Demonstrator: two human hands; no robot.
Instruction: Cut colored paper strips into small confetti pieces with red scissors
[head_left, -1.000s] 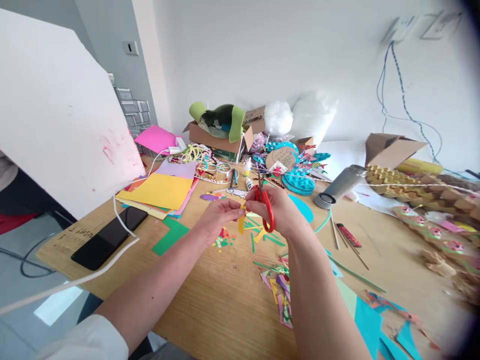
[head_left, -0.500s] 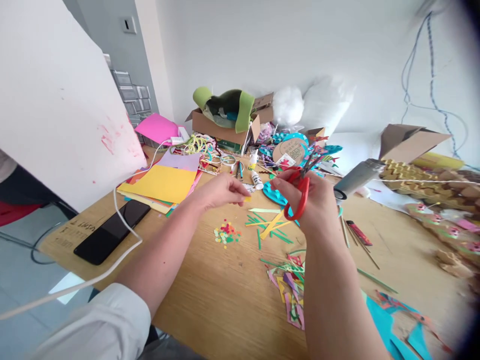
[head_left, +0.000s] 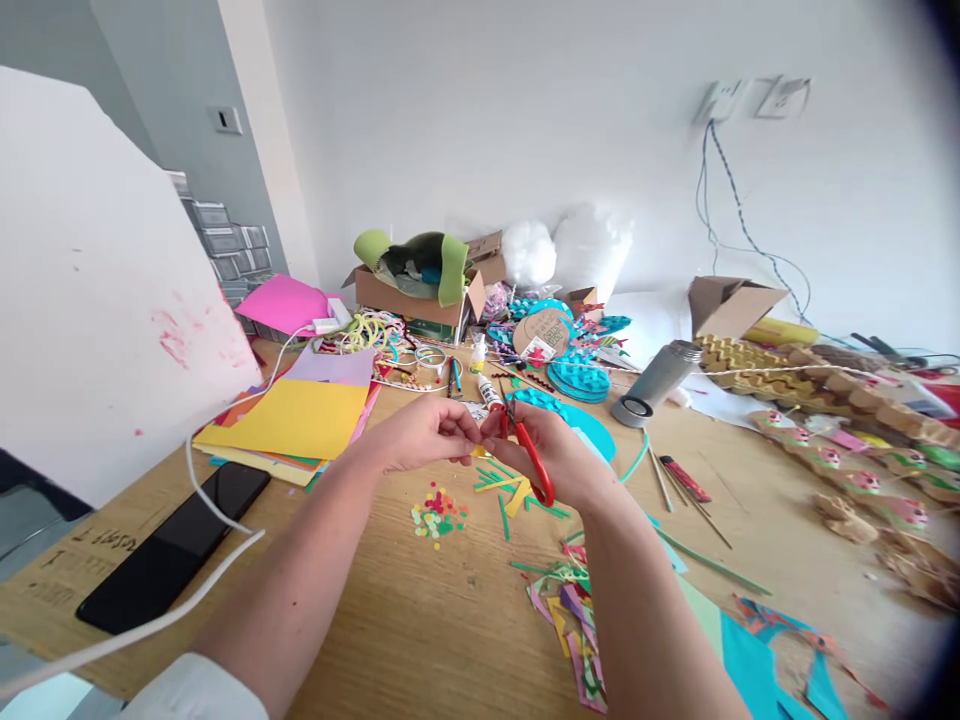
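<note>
My left hand (head_left: 439, 435) pinches a small piece of yellow paper (head_left: 480, 451) above the table. Red-handled scissors (head_left: 531, 455) sit in my right hand (head_left: 559, 450), blades pointing up and away. The fingertips of both hands meet at the yellow piece, partly covering it. Below them lie green and yellow paper strips (head_left: 517, 490). A little nearer is a small pile of coloured paper dots (head_left: 437, 513). Paper scraps (head_left: 574, 620) in several colours lie beside my right forearm. Just beyond the hands stand a white glue bottle (head_left: 489, 391) and blue round pieces (head_left: 589, 425).
At left are stacked coloured sheets (head_left: 300, 415), a black phone (head_left: 176, 545) and a white cable (head_left: 217, 545) crossing it. A metal flask (head_left: 660, 382) lies at right near a red box cutter (head_left: 686, 480). Cardboard boxes (head_left: 412, 292) and egg-carton pieces (head_left: 750, 370) line the back and right.
My right hand has come left and down with the scissors, so the two hands, apart before, now meet at the yellow piece. The camera view has turned up and to the right.
</note>
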